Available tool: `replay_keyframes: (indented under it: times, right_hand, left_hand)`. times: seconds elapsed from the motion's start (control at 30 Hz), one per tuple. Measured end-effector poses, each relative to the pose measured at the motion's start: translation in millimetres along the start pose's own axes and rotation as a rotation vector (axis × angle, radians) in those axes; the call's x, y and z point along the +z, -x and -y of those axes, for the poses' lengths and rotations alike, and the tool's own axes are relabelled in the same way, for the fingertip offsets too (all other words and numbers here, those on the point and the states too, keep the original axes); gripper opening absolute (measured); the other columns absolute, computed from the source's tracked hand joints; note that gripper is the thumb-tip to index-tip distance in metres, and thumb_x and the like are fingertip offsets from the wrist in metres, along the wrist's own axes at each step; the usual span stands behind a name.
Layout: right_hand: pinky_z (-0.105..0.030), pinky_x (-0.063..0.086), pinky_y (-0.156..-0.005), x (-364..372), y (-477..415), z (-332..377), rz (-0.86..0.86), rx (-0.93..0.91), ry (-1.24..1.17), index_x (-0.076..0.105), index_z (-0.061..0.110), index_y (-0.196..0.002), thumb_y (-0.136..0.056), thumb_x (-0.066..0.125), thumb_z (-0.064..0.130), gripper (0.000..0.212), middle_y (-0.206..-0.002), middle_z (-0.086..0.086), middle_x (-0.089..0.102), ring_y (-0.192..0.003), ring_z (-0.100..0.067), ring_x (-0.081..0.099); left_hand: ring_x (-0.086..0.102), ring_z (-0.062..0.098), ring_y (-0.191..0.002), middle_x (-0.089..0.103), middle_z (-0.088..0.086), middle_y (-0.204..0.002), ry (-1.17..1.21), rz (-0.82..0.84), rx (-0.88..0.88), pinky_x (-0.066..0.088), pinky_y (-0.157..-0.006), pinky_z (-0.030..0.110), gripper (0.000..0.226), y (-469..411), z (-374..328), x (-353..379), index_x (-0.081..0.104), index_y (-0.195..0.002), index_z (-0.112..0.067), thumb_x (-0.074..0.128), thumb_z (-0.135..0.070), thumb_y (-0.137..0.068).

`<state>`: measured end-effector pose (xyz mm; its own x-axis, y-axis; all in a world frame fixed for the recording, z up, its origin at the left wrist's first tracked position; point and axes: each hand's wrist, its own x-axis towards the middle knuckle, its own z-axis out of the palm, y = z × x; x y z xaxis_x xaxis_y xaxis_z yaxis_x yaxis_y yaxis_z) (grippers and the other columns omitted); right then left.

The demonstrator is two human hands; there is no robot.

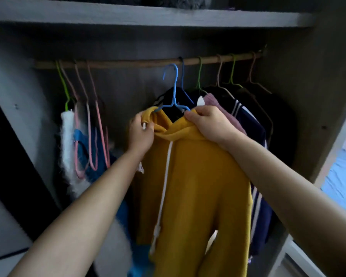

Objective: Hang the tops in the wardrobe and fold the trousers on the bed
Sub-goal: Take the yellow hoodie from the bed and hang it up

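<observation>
My left hand [141, 132] and right hand [206, 122] each have a grip clamped on the yellow hoodie [198, 186] collar, its blue hanger [173, 96] just below the rail [148, 62]. If the hook misses, the hoodie could slide off.

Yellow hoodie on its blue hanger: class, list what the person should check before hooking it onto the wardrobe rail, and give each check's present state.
1. Blue hanger sits inside the yellow hoodie neck: ok.
2. Left hand grips the hoodie's left shoulder: ok.
3. Right hand grips the right shoulder: ok.
4. Hook over the wooden rail: not ok, it hangs just below.
5. Free gap on the rail between the pink hangers and the dark tops: ok.
6. Hanger's arms seated fully in both shoulders: cannot tell, fabric hides them.
</observation>
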<state>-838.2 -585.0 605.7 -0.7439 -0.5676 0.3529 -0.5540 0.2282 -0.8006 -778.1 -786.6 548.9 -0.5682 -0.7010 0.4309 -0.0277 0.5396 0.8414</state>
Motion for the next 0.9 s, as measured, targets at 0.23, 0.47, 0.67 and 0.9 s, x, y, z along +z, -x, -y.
replay_keyframes:
  times: [0.23,0.47,0.67,0.9]
  right_hand:
    - [-0.039,0.054,-0.089,6,-120,13,-0.044,-0.057,0.021,0.07,0.015,-0.117,-0.099,0.057,0.043,0.036,-0.107,-0.005,0.069,-0.098,-0.022,0.065]
    - [-0.036,0.049,-0.085,42,-156,-27,0.016,-0.092,0.238,0.066,0.021,-0.11,-0.101,0.052,0.041,0.026,-0.115,-0.01,0.067,-0.108,-0.032,0.061]
    - [-0.042,0.052,-0.08,52,-145,-38,-0.072,-0.118,0.285,0.064,0.026,-0.111,-0.101,0.046,0.052,0.034,-0.104,-0.003,0.068,-0.1,-0.028,0.062]
    - [-0.025,0.038,-0.093,60,-51,-62,-0.333,-0.21,0.48,0.038,0.023,-0.152,-0.103,0.042,0.053,0.057,-0.141,-0.006,0.048,-0.125,-0.018,0.05]
  left_hand:
    - [0.059,0.027,-0.112,0.064,0.008,-0.117,-0.034,-0.071,0.014,0.045,-0.094,0.033,0.025,-109,-14,18,0.06,-0.122,-0.015,0.05,-0.013,-0.099]
    - [0.062,0.032,-0.11,0.066,0.01,-0.118,0.013,0.098,-0.091,0.052,-0.094,0.045,0.032,-141,29,58,0.06,-0.124,-0.022,0.048,-0.01,-0.097]
    - [0.059,0.029,-0.117,0.065,0.008,-0.123,-0.054,0.108,0.045,0.044,-0.096,0.032,0.03,-137,49,50,0.06,-0.128,-0.017,0.049,-0.013,-0.1]
    - [0.047,0.022,-0.133,0.038,0.001,-0.154,-0.009,0.104,0.128,0.036,-0.108,0.031,0.049,-26,68,34,0.035,-0.151,-0.025,0.039,-0.038,-0.105]
